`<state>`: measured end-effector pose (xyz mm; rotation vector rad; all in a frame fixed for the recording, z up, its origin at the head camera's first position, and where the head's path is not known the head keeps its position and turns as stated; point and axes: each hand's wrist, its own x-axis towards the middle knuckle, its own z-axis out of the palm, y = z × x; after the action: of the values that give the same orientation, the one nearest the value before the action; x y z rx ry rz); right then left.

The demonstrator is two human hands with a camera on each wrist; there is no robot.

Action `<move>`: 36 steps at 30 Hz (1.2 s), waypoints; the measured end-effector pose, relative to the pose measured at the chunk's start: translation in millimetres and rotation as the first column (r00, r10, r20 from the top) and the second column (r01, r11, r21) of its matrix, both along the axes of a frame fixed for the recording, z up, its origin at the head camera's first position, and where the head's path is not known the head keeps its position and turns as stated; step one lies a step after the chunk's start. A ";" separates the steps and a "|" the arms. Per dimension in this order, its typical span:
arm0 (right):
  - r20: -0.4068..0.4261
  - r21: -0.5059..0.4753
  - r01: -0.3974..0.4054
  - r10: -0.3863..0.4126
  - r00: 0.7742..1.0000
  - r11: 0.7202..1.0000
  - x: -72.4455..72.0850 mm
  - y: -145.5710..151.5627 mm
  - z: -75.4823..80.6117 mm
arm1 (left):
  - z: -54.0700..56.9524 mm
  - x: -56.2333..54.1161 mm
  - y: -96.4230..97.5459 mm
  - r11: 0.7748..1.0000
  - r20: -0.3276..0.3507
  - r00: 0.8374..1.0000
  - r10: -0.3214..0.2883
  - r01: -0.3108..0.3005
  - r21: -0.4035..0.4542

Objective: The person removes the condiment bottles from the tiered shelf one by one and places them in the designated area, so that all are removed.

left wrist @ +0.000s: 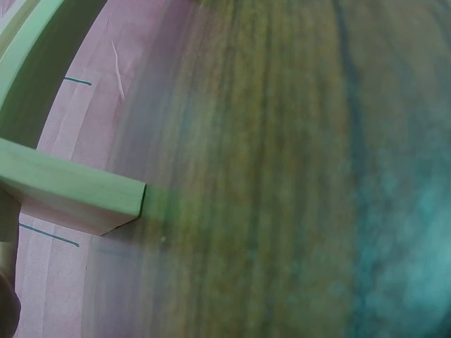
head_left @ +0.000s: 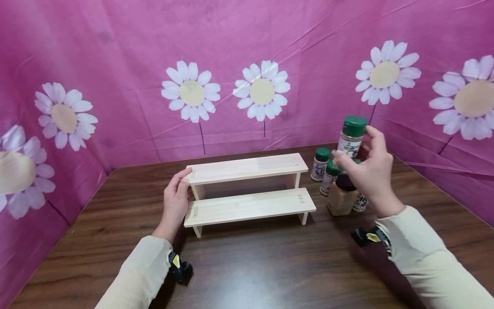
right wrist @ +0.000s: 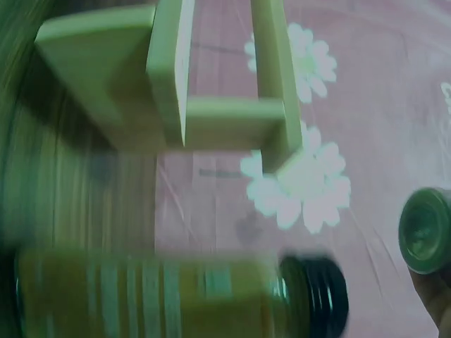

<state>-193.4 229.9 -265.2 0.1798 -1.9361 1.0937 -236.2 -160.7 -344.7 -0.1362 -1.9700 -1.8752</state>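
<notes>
A two-step wooden display rack [head_left: 251, 206] stands on the table, its upper step behind the lower one. My left hand [head_left: 176, 201] holds the left end of the upper step, fingertips at its edge. In my right hand [head_left: 372, 171] is a spice jar [head_left: 351, 137] with a green lid, upright and raised above the other jars to the right of the rack. The right wrist view shows the round base of this spice jar [right wrist: 425, 229] at the right edge. Below the hand stands a dark-capped jar [head_left: 341, 199] of tan powder, large and blurred in the right wrist view.
Beside the rack's right end stand green-lidded spice jars [head_left: 320, 165], with another jar [head_left: 360, 202] partly hidden behind the dark-capped one. A pink cloth [head_left: 231, 34] with white daisies hangs behind and at both sides of the brown wooden table [head_left: 247, 266].
</notes>
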 end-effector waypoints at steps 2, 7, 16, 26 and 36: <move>0.017 -0.004 -0.017 0.017 1.000 1.000 4.1 11.5 -0.1 | -0.4 -0.3 -0.7 1.000 -0.001 1.000 0.006 -0.006 -0.009; 0.061 -0.019 0.005 -0.004 0.998 1.000 17.0 40.2 -7.1 | -1.4 -1.9 -0.9 1.000 -0.010 1.000 0.001 -0.001 -0.028; 0.191 -0.067 0.062 -0.048 0.980 0.996 32.0 77.1 -25.9 | 1.1 -3.6 -0.5 1.000 -0.008 1.000 0.012 -0.012 -0.028; 0.352 0.016 0.035 -0.039 0.935 0.999 23.1 128.8 -58.8 | 0.1 -2.2 -0.4 1.000 -0.005 1.000 -0.007 0.007 0.007; 0.535 0.139 -0.026 -0.053 0.843 0.990 26.2 127.8 -62.3 | -0.5 -3.7 -1.2 1.000 -0.016 1.000 0.001 -0.001 -0.007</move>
<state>-167.3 357.7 -327.5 -0.0799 -2.5178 1.0716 -239.9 -161.9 -345.2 -0.1519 -1.9657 -1.8610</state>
